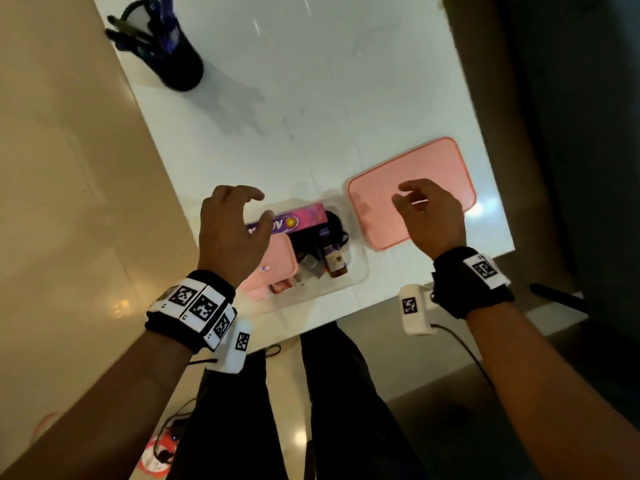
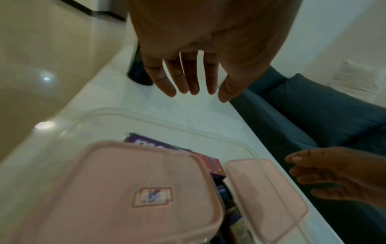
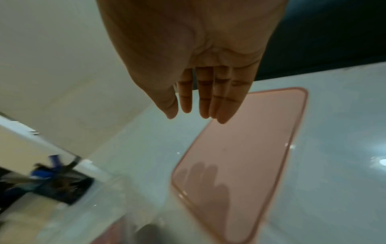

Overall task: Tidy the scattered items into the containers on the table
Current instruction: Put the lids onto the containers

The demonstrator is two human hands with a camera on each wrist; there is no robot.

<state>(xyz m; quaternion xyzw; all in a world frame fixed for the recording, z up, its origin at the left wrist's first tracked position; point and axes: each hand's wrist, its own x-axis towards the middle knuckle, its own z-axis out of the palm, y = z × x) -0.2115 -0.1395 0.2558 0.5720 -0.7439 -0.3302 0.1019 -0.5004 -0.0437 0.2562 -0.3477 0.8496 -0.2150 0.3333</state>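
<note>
A clear plastic container point(image 1: 358, 277) stands near the table's front edge. It holds a purple-pink box point(image 1: 304, 218), a small brown bottle point(image 1: 335, 261), dark items and a small pink-lidded box point(image 1: 277, 268) point(image 2: 129, 194). To its right the large pink lid point(image 1: 433, 174) point(image 3: 250, 148) lies flat on the white table. My left hand point(image 1: 239, 223) point(image 2: 192, 79) hovers open over the container's left side, holding nothing. My right hand point(image 1: 426, 209) point(image 3: 202, 102) hovers open just above the pink lid, fingers relaxed, casting a shadow on it.
A black pen holder point(image 1: 173, 53) with pens stands at the table's far left corner. The white table point(image 1: 311, 98) ends close to my body. A dark sofa point(image 2: 313, 115) lies beyond the right edge. Cables lie on the beige floor point(image 1: 69, 202).
</note>
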